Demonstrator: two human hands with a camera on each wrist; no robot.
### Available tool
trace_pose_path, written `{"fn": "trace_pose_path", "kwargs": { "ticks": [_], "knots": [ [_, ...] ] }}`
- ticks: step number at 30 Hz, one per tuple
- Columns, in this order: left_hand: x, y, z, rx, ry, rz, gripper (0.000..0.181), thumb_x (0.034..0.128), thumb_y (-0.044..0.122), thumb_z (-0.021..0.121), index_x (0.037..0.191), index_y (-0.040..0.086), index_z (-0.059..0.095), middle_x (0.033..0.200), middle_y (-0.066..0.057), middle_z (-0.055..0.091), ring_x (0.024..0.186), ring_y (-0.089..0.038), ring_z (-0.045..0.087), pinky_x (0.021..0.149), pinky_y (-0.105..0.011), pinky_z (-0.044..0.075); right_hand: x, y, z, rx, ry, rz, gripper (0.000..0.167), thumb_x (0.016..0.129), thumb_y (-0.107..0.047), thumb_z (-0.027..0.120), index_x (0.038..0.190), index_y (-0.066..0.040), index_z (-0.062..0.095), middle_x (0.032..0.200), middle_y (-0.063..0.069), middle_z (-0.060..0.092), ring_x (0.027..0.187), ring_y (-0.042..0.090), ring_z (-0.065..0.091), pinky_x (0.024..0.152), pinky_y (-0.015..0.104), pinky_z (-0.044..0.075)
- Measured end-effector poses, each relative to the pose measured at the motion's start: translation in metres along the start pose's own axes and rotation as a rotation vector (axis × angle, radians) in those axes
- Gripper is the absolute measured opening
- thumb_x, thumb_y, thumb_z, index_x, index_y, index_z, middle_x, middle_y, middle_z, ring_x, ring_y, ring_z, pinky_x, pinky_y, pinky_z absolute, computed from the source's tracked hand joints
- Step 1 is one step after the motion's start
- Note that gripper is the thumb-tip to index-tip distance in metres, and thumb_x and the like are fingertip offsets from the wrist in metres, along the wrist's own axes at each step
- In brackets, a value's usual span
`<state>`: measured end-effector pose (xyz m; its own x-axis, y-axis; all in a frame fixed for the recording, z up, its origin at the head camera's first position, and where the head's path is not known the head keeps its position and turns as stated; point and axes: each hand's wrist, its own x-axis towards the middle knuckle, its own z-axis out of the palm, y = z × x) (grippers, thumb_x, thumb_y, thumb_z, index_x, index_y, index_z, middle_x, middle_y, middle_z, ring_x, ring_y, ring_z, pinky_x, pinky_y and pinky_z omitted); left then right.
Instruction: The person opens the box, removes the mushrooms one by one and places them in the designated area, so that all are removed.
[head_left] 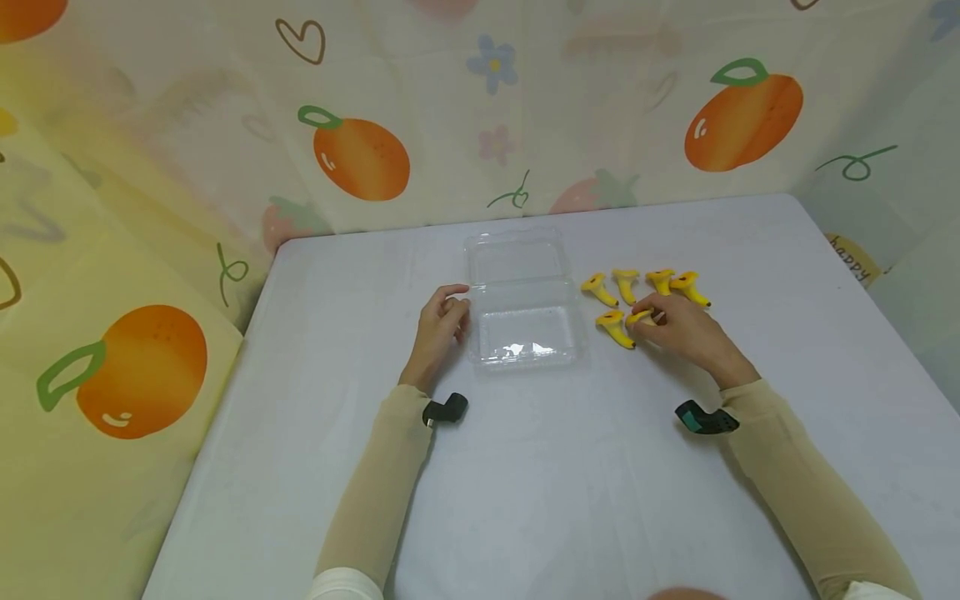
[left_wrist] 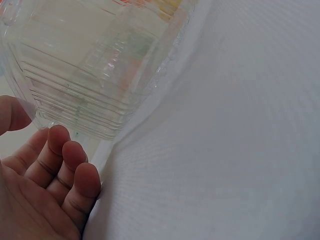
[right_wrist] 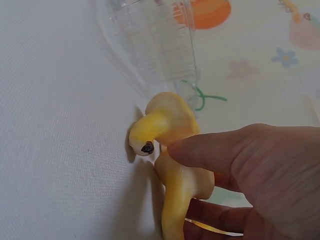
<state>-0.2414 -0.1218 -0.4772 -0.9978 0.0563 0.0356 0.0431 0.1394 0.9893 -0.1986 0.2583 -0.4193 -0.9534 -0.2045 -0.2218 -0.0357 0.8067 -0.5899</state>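
A clear plastic clamshell box (head_left: 525, 362) lies with its lid spread back on the white table. At its left edge my left hand (head_left: 441, 321) pinches the rim between thumb and finger, the other fingers loosely bent. To the box's right stand several yellow mushrooms (head_left: 615, 329), trumpet-shaped with dark tips. My right hand (head_left: 690, 332) pinches one mushroom (right_wrist: 177, 187) by its cap, thumb in front and fingers behind. Another mushroom (right_wrist: 167, 117) stands just beyond the thumb. Part of the held mushroom is hidden by the fingers in the head view.
More mushrooms (head_left: 625, 283) form a row behind the right hand. A fruit-print cloth (head_left: 435, 108) hangs behind the table and continues along the left side. The white tabletop (head_left: 540, 483) stretches between the forearms.
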Motion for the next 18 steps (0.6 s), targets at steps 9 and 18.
{"fn": "trace_pose_path", "kwargs": {
  "ticks": [9, 18],
  "knots": [
    [0.0001, 0.0008, -0.0005, -0.015, -0.008, -0.019, 0.035, 0.1003, 0.018, 0.056, 0.133, 0.005, 0.057, 0.071, 0.002, 0.054, 0.062, -0.013, 0.051, 0.050, -0.022, 0.045, 0.0000, -0.0009, 0.0001, 0.001, -0.032, 0.009, 0.040, 0.098, -0.035, 0.062, 0.128, -0.009, 0.062, 0.126, 0.019, 0.061, 0.111, 0.035, 0.059, 0.085, 0.046, 0.049],
    [0.0026, 0.0006, 0.0004, -0.031, -0.016, -0.030, 0.039, 0.1013, 0.018, 0.056, 0.138, 0.005, 0.056, 0.074, -0.002, 0.055, 0.063, -0.015, 0.051, 0.051, -0.023, 0.045, 0.0026, -0.0007, -0.0025, -0.017, -0.056, -0.014, 0.046, 0.099, -0.034, 0.061, 0.137, -0.007, 0.058, 0.129, 0.020, 0.061, 0.113, 0.037, 0.058, 0.088, 0.050, 0.050]
  ]
}}
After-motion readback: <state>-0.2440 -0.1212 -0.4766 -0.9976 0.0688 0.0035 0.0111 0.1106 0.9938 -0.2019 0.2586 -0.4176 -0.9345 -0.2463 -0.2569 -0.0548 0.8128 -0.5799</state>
